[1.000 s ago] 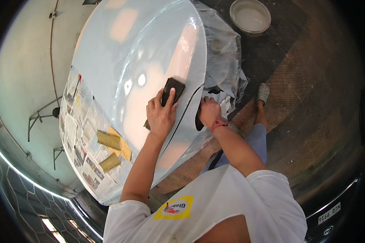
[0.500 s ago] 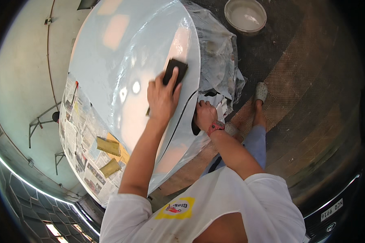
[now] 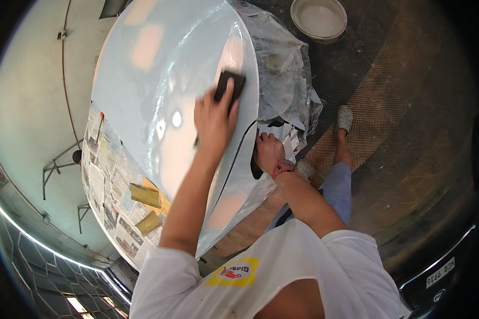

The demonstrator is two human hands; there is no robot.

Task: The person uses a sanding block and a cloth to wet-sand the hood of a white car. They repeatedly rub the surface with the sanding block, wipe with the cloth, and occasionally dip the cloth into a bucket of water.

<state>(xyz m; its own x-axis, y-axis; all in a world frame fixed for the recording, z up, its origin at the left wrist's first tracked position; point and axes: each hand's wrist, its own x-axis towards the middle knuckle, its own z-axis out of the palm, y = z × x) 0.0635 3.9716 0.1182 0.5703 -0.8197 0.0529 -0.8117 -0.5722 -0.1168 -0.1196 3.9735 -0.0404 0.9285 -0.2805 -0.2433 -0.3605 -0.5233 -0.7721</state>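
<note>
My left hand (image 3: 214, 119) grips a dark sanding block (image 3: 230, 86) and presses it flat on the pale grey car hood (image 3: 127, 90). The block lies over a pinkish filler patch near the hood's right edge. A dark sliver, perhaps the block's other end, shows beside the palm; the rest is under the hand. With its fingers curled, my right hand (image 3: 270, 151) rests at the rim of a dark opening (image 3: 256, 167) in the car's front corner. What its fingertips hold, if anything, is hidden. A red watch (image 3: 283, 168) is on that wrist.
Newspaper (image 3: 104, 181) masks the windshield area at left, with two folded yellowish sandpaper pieces (image 3: 145, 196) on it. Crumpled plastic sheeting (image 3: 277, 58) covers the car's front. A basin of cloudy water (image 3: 319, 18) stands on the floor. Another dark car (image 3: 442, 287) is behind at lower right.
My left hand and the sanding block have slid a little farther up the hood, away from me. My right hand stays in place. The whole view has shifted slightly.
</note>
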